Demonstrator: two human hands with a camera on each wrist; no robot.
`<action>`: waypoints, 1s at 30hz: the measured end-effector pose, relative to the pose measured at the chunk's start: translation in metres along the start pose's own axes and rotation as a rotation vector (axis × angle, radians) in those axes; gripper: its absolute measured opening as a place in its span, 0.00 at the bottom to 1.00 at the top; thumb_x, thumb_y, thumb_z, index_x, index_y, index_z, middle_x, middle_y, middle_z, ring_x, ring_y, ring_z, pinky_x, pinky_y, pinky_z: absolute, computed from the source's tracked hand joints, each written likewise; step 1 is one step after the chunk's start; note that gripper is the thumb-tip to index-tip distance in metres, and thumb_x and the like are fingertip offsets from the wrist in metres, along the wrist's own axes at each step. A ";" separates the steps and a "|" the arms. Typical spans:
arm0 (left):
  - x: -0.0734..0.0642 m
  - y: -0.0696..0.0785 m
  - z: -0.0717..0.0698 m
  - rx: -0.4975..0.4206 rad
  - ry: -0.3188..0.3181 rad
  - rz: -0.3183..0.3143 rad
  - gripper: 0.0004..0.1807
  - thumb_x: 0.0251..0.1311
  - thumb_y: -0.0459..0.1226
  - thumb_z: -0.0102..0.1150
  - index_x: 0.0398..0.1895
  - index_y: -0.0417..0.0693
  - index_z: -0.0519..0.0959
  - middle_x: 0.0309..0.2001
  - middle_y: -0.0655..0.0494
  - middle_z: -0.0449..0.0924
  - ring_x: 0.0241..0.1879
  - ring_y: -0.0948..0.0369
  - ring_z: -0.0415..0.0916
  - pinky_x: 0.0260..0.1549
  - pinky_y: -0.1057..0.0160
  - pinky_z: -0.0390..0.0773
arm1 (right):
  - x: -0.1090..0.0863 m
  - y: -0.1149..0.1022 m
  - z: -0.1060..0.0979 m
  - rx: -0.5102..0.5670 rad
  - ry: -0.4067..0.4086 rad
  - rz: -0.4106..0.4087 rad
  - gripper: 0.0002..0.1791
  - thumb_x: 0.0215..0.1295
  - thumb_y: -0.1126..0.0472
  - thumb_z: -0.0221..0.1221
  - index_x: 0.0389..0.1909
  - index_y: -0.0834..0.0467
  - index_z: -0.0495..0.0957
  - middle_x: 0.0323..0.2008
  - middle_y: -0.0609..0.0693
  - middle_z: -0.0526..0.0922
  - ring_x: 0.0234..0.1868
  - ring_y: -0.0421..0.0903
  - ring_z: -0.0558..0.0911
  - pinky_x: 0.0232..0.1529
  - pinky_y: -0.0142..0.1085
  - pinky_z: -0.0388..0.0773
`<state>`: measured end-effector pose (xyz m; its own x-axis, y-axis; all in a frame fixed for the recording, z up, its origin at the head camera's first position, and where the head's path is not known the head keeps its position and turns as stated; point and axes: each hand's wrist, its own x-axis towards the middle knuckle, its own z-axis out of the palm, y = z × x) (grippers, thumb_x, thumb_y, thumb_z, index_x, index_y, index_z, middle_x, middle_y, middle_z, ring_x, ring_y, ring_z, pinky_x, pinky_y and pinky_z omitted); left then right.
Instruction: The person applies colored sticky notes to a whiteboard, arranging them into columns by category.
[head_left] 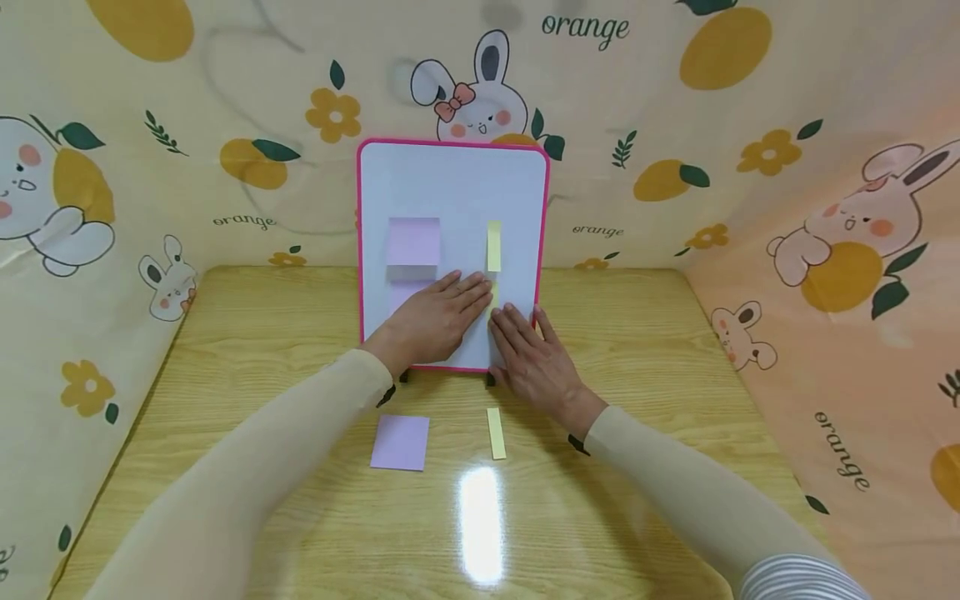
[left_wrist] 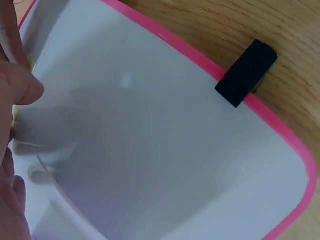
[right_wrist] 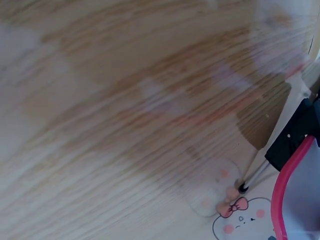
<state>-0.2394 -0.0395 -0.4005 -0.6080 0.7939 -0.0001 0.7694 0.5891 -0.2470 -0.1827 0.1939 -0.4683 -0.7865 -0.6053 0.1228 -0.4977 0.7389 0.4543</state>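
Note:
A white board (head_left: 457, 183) with a pink rim stands upright on the table. Its left side carries a purple sticky note (head_left: 414, 242) with a lifted lower edge, above a second purple sticky note (head_left: 403, 292) partly covered by my left hand (head_left: 433, 318). On the right side, a narrow yellow sticky note (head_left: 493, 246) sits above a lower yellow sticky note (head_left: 494, 295). Straight fingers of my left hand press at that lower strip from the left. My right hand (head_left: 536, 358) lies flat against the board's lower right, fingertips at the strip's bottom end.
On the table in front lie a loose purple sticky note (head_left: 401, 443) and a loose yellow strip (head_left: 496, 433). Black feet (left_wrist: 247, 72) clip onto the board's lower rim. A patterned cloth (head_left: 630, 100) walls the table (head_left: 622, 333) at the back and sides.

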 end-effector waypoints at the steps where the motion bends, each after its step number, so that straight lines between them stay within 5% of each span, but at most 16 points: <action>1: 0.001 0.000 0.000 0.005 0.006 0.009 0.31 0.83 0.42 0.40 0.84 0.44 0.57 0.85 0.51 0.51 0.85 0.54 0.45 0.86 0.52 0.43 | 0.000 0.000 0.000 0.000 -0.011 -0.001 0.43 0.81 0.36 0.45 0.85 0.58 0.52 0.86 0.53 0.47 0.87 0.52 0.41 0.86 0.59 0.37; 9: 0.008 0.002 -0.003 0.047 0.014 0.062 0.31 0.83 0.41 0.39 0.84 0.45 0.58 0.85 0.52 0.52 0.85 0.55 0.46 0.85 0.52 0.46 | -0.004 -0.001 0.001 -0.015 -0.005 -0.007 0.42 0.82 0.36 0.43 0.85 0.57 0.51 0.85 0.52 0.46 0.87 0.51 0.40 0.86 0.59 0.38; 20: -0.004 -0.010 0.000 0.052 0.023 0.037 0.30 0.83 0.42 0.41 0.84 0.46 0.59 0.84 0.53 0.55 0.85 0.56 0.48 0.85 0.53 0.46 | -0.005 0.000 0.003 -0.026 0.044 -0.016 0.42 0.81 0.35 0.45 0.84 0.58 0.56 0.85 0.52 0.51 0.87 0.52 0.45 0.86 0.59 0.43; 30: 0.011 0.000 -0.001 0.052 0.045 0.075 0.30 0.83 0.42 0.39 0.84 0.47 0.59 0.84 0.54 0.55 0.85 0.55 0.47 0.86 0.52 0.45 | -0.005 0.000 0.001 -0.023 0.020 -0.015 0.42 0.82 0.35 0.43 0.84 0.57 0.54 0.85 0.52 0.49 0.87 0.51 0.44 0.86 0.59 0.42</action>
<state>-0.2461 -0.0305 -0.3999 -0.5387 0.8422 0.0224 0.8006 0.5199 -0.2980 -0.1795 0.1971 -0.4693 -0.7712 -0.6223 0.1338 -0.5005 0.7227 0.4766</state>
